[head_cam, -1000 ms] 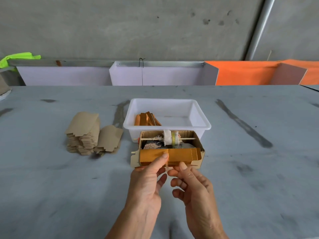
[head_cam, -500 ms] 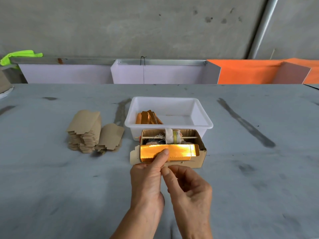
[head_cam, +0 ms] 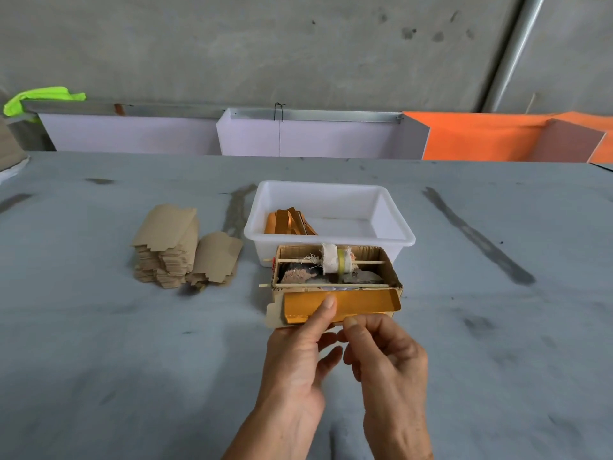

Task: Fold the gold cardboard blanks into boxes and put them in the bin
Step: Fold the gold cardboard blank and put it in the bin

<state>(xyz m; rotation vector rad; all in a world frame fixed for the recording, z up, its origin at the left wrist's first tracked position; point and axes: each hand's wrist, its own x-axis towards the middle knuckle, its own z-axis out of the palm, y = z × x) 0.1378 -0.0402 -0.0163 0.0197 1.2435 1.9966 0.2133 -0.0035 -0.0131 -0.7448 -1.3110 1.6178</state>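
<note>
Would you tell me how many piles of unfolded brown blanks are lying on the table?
2. A taller pile of blanks sits left of the white bin, and a lower pile leans against its right side. The number of sheets within each cannot be told.

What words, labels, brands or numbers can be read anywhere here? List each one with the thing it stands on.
None: no readable text shows on the gold cardboard blank, the white plastic bin, the stack of brown cardboard blanks, the open brown cardboard box or the grey table.
</note>
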